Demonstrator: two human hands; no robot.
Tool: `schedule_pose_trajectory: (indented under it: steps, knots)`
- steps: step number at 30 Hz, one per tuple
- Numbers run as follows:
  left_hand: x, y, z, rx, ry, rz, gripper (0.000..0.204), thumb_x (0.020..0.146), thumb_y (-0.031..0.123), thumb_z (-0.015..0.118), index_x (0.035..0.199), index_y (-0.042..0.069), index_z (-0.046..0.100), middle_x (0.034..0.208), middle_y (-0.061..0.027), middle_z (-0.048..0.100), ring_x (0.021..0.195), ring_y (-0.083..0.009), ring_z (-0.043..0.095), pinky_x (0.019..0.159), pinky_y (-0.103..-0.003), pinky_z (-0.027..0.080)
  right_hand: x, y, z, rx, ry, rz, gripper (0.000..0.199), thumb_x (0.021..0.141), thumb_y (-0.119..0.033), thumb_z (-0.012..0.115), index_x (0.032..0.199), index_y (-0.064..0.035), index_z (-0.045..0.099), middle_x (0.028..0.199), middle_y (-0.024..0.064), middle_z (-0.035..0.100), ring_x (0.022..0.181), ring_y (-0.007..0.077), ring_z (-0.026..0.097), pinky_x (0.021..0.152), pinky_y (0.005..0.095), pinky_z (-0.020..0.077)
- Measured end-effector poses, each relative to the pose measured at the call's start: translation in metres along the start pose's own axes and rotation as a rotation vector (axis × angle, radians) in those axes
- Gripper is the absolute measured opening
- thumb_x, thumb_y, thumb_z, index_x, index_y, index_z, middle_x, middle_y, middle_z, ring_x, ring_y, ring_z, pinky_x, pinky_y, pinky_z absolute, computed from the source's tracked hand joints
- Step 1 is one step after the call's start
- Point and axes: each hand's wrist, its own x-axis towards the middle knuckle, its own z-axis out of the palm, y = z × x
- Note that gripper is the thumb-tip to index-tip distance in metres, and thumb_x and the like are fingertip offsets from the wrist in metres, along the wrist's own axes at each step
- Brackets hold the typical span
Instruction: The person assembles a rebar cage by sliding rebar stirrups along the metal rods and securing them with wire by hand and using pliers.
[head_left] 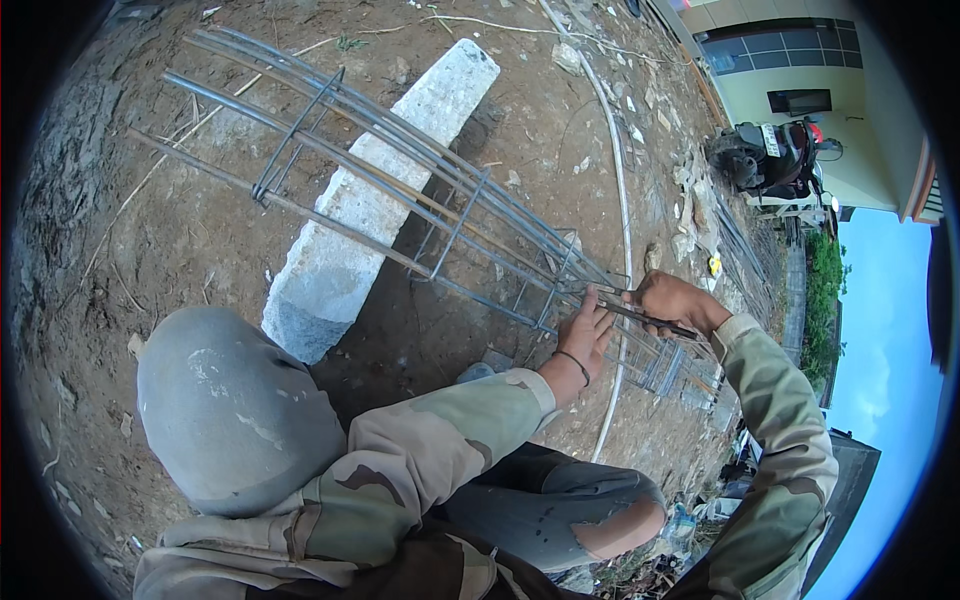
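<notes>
A long cage of steel reinforcing bars [375,176] runs from the upper left toward my hands, with square wire stirrups [460,222] around its bars. My left hand [586,340] is at the cage's near end, its fingers stretched out and touching the bars by the last stirrup. Just to its right, my right hand [670,302] is closed, with a dark metal rod [668,326] at its fingers. Exactly how the fingers wrap the rod, and the joint at the fingertips, are partly hidden.
A rough pale concrete block [345,230] props the cage above the dirt ground. A pale hose [618,170] crosses beyond my hands. More tied steel [665,368] lies past them. My knees [235,410] are close below. A motorbike [775,158] stands by a building.
</notes>
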Motion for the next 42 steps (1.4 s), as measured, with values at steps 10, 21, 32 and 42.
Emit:
schedule_pose_trajectory:
  steps: [10,21,32,42]
  knots:
    - [0.064,0.011,0.021,-0.424,-0.009,0.023,0.019,0.109,0.025,0.051,0.101,0.008,0.055,0.091,-0.0058,0.059,0.089,-0.024,0.065,0.091,-0.053,0.056,-0.026,0.013,0.021,-0.641,0.296,-0.444,0.032,0.086,-0.016,0.071,0.107,0.0056,0.06,0.093,0.0221,0.069,0.09,0.0339,0.07,0.078,0.0469,0.0525]
    - [0.052,0.005,0.024,-0.418,-0.043,-0.022,0.021,0.106,0.027,0.058,0.112,0.008,0.052,0.094,-0.0062,0.059,0.091,-0.0214,0.068,0.094,-0.046,0.06,-0.017,0.012,0.004,0.12,0.005,0.139,0.053,0.1,-0.04,0.063,0.073,0.0051,0.065,0.065,0.0176,0.066,0.066,0.0299,0.067,0.067,0.0417,0.0554]
    - [0.087,0.007,0.034,-0.575,0.018,-0.021,0.027,0.108,0.032,0.054,0.096,0.008,0.048,0.083,-0.0036,0.052,0.069,-0.0193,0.057,0.087,-0.05,0.062,-0.025,0.042,0.031,-1.148,0.999,-0.729,0.031,0.091,-0.024,0.064,0.107,0.0021,0.064,0.117,0.0197,0.064,0.081,0.0365,0.067,0.07,0.0493,0.055]
    - [0.069,-0.002,0.035,-0.468,0.063,-0.057,0.042,0.099,0.045,0.067,0.104,0.006,0.052,0.091,-0.0037,0.056,0.092,-0.0221,0.067,0.1,-0.044,0.058,-0.027,0.009,0.003,0.13,-0.027,0.113,0.041,0.095,-0.036,0.068,0.078,0.0006,0.066,0.073,0.0206,0.069,0.068,0.0364,0.07,0.061,0.0441,0.0541]
